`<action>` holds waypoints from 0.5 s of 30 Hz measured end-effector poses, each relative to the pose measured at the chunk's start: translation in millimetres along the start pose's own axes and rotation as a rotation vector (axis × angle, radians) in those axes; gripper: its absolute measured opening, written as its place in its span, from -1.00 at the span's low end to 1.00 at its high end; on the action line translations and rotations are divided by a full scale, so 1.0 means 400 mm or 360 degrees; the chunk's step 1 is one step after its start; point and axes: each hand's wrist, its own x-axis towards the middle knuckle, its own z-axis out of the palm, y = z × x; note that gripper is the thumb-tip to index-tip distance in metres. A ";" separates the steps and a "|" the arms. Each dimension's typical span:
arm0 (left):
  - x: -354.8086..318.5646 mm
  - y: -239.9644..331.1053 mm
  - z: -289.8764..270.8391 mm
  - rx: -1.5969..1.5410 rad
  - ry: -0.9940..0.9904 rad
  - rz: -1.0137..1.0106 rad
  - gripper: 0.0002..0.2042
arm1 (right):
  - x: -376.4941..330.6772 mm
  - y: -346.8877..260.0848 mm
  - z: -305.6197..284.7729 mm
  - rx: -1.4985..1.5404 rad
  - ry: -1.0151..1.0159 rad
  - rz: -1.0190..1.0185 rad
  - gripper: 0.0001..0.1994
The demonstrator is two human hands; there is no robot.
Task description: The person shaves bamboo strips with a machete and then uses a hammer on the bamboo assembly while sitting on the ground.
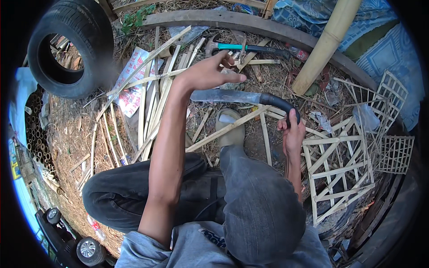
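Observation:
My right hand (pixel 292 134) is closed around the black curved handle (pixel 279 102) of a machete. Its wide grey blade (pixel 228 96) points left, across the space in front of my foot. Above the blade, my left hand (pixel 214 71) is stretched forward with thumb and fingers apart, and I see nothing in it. Just beyond its fingers lies a claw hammer (pixel 250 48) with a teal and black handle; whether they touch is unclear. A pale bamboo strip (pixel 228 130) slants across my sandalled foot (pixel 231 120), below the blade.
Split bamboo strips (pixel 154 102) lie on the left over a printed sheet (pixel 132 80). Lattice frames of bamboo (pixel 339 176) stand at the right. A tyre (pixel 73 49) is at the far left, a thick bamboo pole (pixel 326 44) at the far right, and a curved beam (pixel 223 18) beyond.

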 end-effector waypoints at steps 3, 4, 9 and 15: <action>-0.082 -0.266 0.097 0.0491 0.0308 0.0307 -0.24 | -0.010 0.075 0.022 0.0175 -0.0028 0.0049 -0.73; -0.093 -0.271 0.125 0.0476 0.0309 0.0302 -0.24 | -0.009 0.106 0.000 0.0238 0.0032 0.0051 -0.73; -0.146 -0.264 0.227 -0.0035 0.0147 -0.0487 -0.24 | -0.028 0.197 -0.077 0.0191 0.0003 0.0224 -0.68; -0.171 -0.300 0.327 -0.0513 -0.0141 -0.0593 -0.19 | -0.018 0.184 -0.112 -0.0210 -0.0106 0.0520 -0.66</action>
